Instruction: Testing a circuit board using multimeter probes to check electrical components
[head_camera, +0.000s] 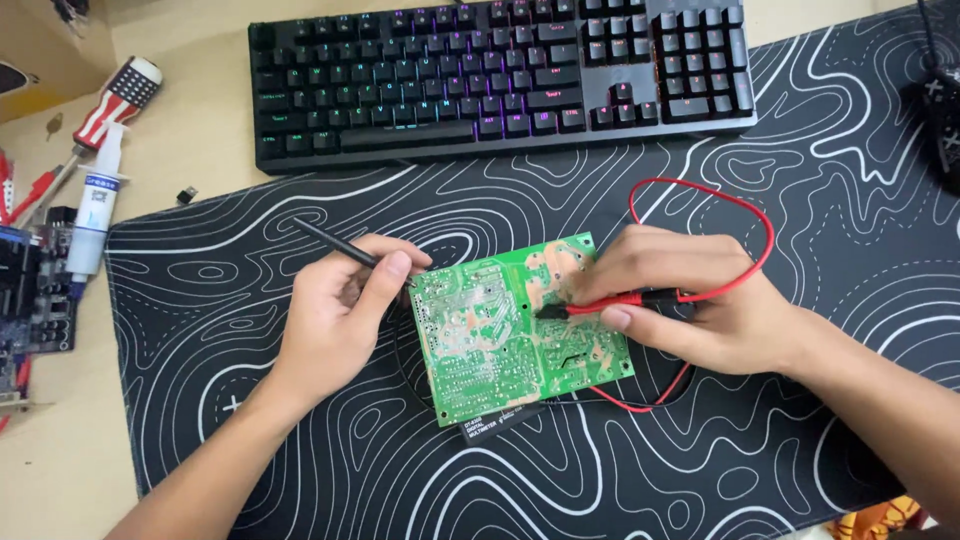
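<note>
A green circuit board (490, 335) lies solder side up on a black desk mat with white wavy lines (700, 440). My left hand (340, 315) holds a thin black probe (335, 242) whose tip meets the board's left edge. My right hand (690, 300) grips a red probe (610, 303) with its tip pressed on the middle of the board. A red wire (740, 205) loops from that probe behind my right hand. A black meter (500, 422) peeks out under the board's lower edge.
A black backlit keyboard (500, 70) lies beyond the mat. At the left stand a red-and-white screwdriver (115, 100), a white syringe tube (95, 210) and another circuit board (30, 290). A black mouse (940, 110) sits at the far right.
</note>
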